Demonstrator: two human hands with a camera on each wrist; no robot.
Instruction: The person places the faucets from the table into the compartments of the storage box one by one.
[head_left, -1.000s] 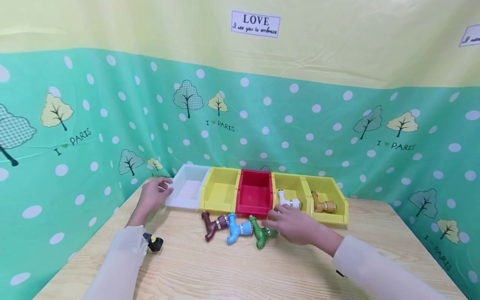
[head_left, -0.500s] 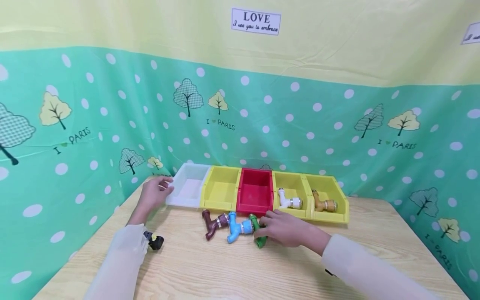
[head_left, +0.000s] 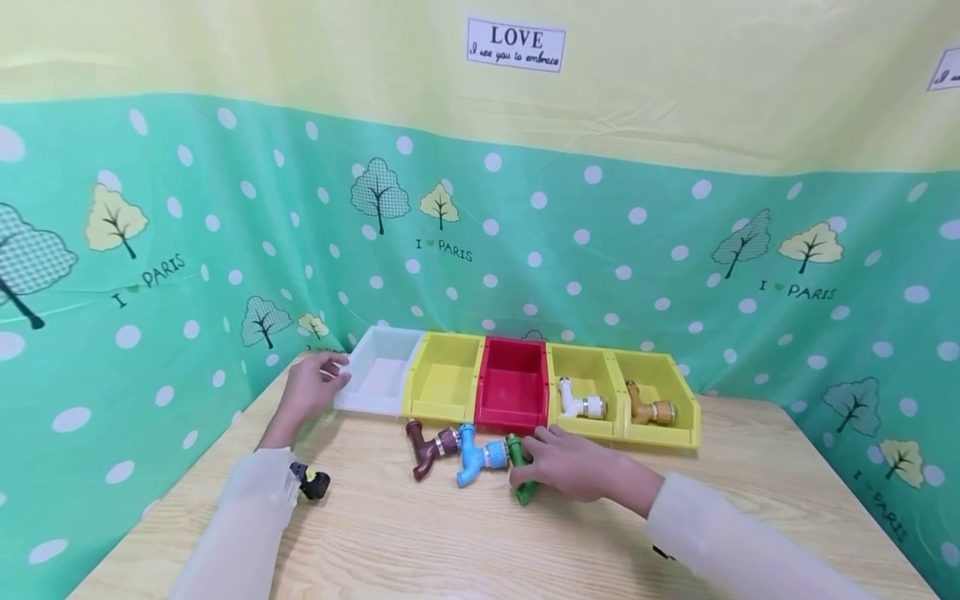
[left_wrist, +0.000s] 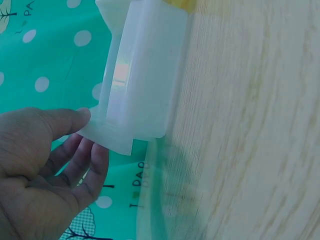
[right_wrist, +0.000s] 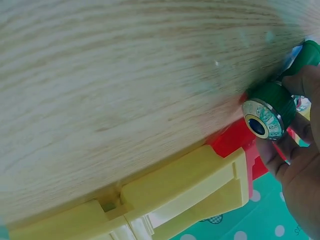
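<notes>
My left hand (head_left: 309, 388) is at the left side of a translucent white bin (head_left: 377, 372); in the left wrist view its thumb lies over the bin's rim, with fingers beneath. A green plastic faucet (head_left: 522, 472) is gripped by my right hand (head_left: 567, 467), which hides most of its handle in the head view. The right wrist view shows the faucet's ringed knob end (right_wrist: 267, 112) between thumb and fingers. Left of it on the table lie a blue faucet (head_left: 472, 457) and a dark maroon faucet (head_left: 424, 450).
Beside the white bin, in one row, stand a yellow bin (head_left: 444, 379), a red bin (head_left: 513, 383) and two more yellow bins. One holds a white faucet (head_left: 573, 402), the last an ochre faucet (head_left: 651, 408). A polka-dot curtain (head_left: 570, 250) hangs behind the wooden table (head_left: 420, 542).
My right hand has moved left onto the green faucet and closed around it; the faucet has shifted slightly. My left hand has stayed at the white bin.
</notes>
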